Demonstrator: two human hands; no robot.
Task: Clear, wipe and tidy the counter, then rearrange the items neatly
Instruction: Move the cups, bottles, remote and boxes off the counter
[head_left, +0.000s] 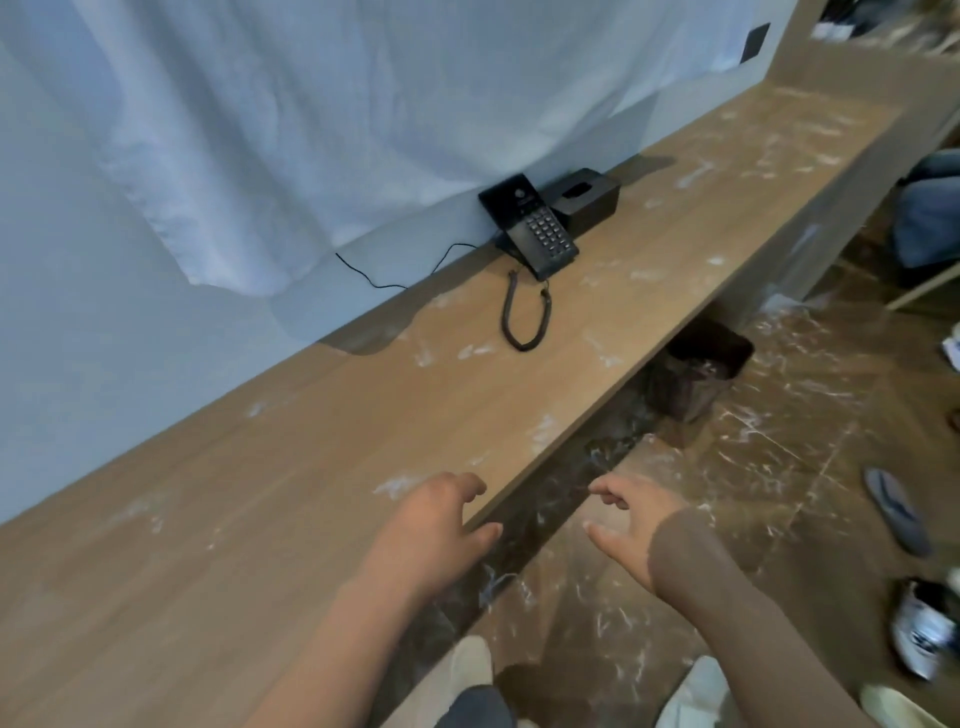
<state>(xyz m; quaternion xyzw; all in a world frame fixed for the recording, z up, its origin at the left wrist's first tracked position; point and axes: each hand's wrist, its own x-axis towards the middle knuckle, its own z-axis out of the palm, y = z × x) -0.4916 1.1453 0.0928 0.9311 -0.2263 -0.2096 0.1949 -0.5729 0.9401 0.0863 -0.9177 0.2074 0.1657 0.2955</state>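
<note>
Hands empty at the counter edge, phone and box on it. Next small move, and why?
Probably reach the right hand toward the phone and lift it off. The phone and the black box sit on the counter against the wall, white smears lie across it, no cloth is in view, and the left hand holds nothing either.
</note>
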